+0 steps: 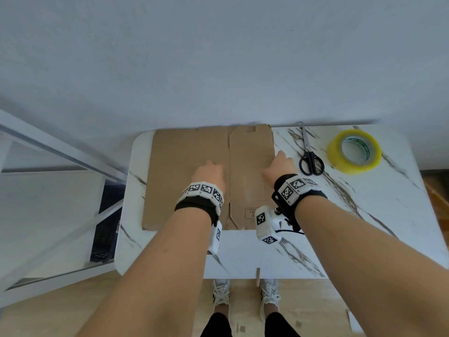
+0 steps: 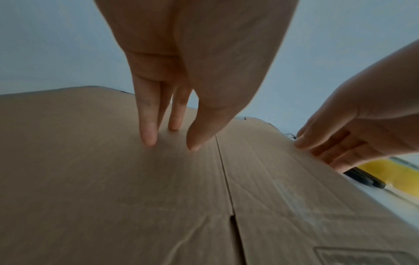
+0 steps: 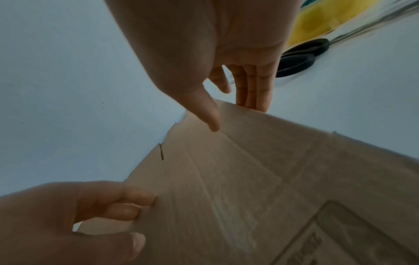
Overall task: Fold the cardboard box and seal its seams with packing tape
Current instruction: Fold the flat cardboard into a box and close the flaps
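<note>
Both hands (image 1: 243, 172) press the flattened cardboard box (image 1: 184, 152) on the table (image 1: 340, 215).

I see the flattened cardboard box (image 1: 194, 176) filling the left half of the marble table (image 1: 243, 259), its far edge hard against the wall (image 1: 218, 57). My left hand (image 1: 210, 172) presses its middle; my right hand (image 1: 279, 166) sits at its right edge. Just beside that hand lie the scissors (image 1: 309, 154), then the tape roll (image 1: 353, 150), crowding the far right corner. Bare tabletop runs along the near edge and near right. A white shelf frame (image 1: 60, 154) closes the left flank.
</note>
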